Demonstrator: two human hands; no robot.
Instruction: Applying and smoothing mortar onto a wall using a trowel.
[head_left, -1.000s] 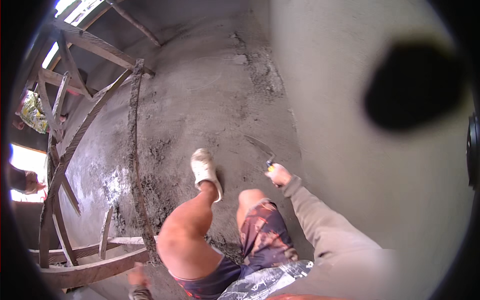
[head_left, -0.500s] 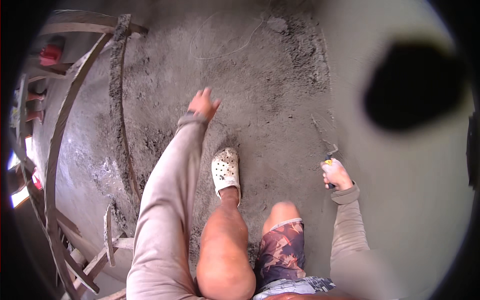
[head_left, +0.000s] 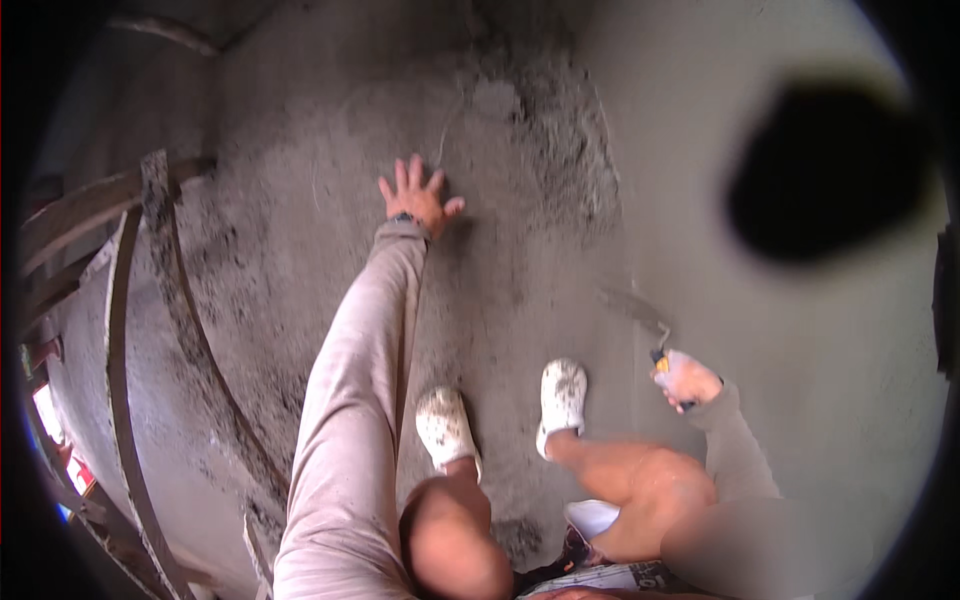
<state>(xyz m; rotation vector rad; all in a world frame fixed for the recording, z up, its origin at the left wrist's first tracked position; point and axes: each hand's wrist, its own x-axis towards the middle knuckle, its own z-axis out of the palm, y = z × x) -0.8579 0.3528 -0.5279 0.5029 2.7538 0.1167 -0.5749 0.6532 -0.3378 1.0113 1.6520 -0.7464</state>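
Observation:
My left hand [head_left: 418, 200] is spread, fingers apart, on or just above the rough grey concrete [head_left: 480, 260] in the upper middle. At the right, my right hand [head_left: 692, 380] grips the dark-and-yellow handle of a metal trowel [head_left: 636, 308], whose blade points up-left beside the edge of a smoother grey plaster surface [head_left: 760, 330]. My feet in speckled white clogs, the left [head_left: 445, 425] and the right [head_left: 562, 395], are on the concrete below. A band of rough, crumbly mortar [head_left: 585, 150] runs above the trowel.
Curved-looking wooden planks and bars [head_left: 122, 330] stand along the left, one mortar-caked [head_left: 190, 320]. Another wooden pole [head_left: 165, 30] shows at the top left. A bright opening with red bits is at the far left edge. A dark blurred spot hides part of the upper right.
My left hand rose from low at the left to the upper middle, now spread. My right hand moved right with the trowel. The second clog appeared; the view shifted, so less timber shows.

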